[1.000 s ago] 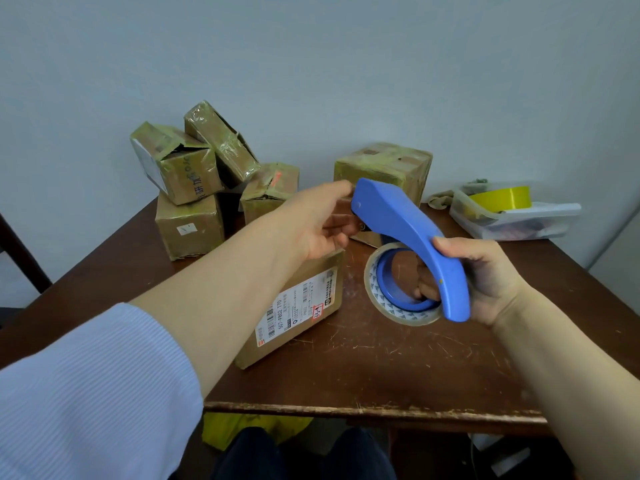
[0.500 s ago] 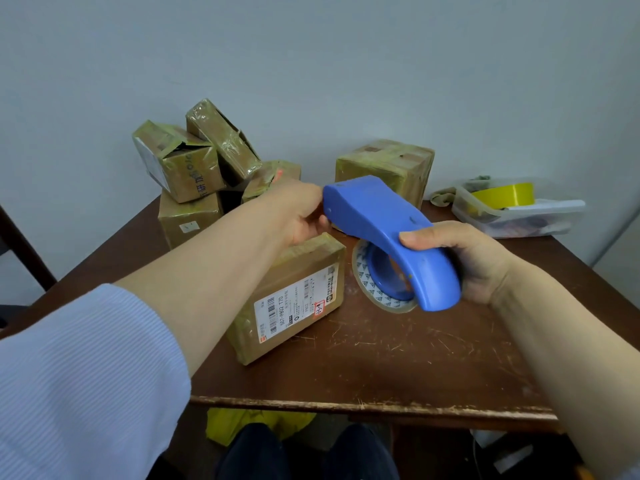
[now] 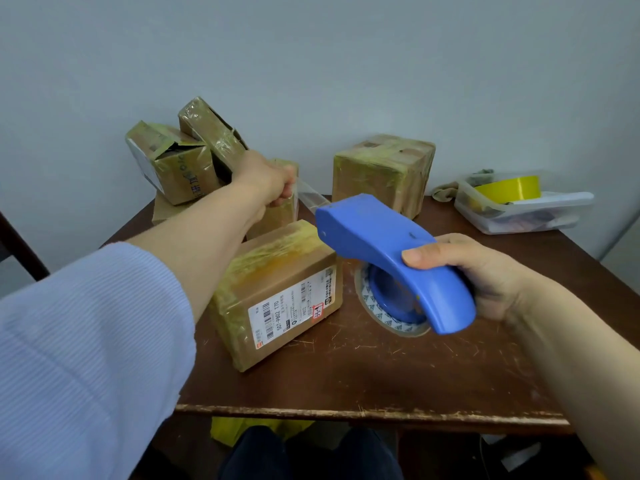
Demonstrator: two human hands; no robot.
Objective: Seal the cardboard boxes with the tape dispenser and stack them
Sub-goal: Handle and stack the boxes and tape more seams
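Cardboard boxes (image 3: 169, 164) are piled at the back left of the bench (image 3: 381, 368), against the wall: two tilted ones lean on a lower one, all wrapped in yellowish tape, the leftmost with a torn flap gaping. The left arm in a pale blue sleeve (image 3: 86, 341) reaches in from the lower left. The left hand (image 3: 266, 183) is just right of the pile, fingers curled, pinching the end of a clear tape strip (image 3: 311, 197). The strip runs taut, down and right, to the nose of the tape dispenser (image 3: 381, 237). A small box (image 3: 282, 216) stands right behind and below that hand, partly hidden; can't tell if the hand touches it. The labelled box (image 3: 277, 271) lies near mid-bench in front of the small box, angled, with a white barcode label (image 3: 287, 313) on its near side and its top taped over in yellow. The blue dispenser is held just right of the labelled box, nose up-left over that box's right corner. Its tape roll (image 3: 377, 308) hangs low over the bench, contact unclear. The back box (image 3: 381, 174), cube-ish and taped, stands near the wall behind the dispenser, apart from the rest. The right hand (image 3: 491, 275) wraps the dispenser handle, thumb on top, fingers curled underneath. At the far right back is a clear plastic container (image 3: 526, 216) with a yellow roll (image 3: 509, 187) in it and a crumpled cloth (image 3: 445, 194) by its left end.
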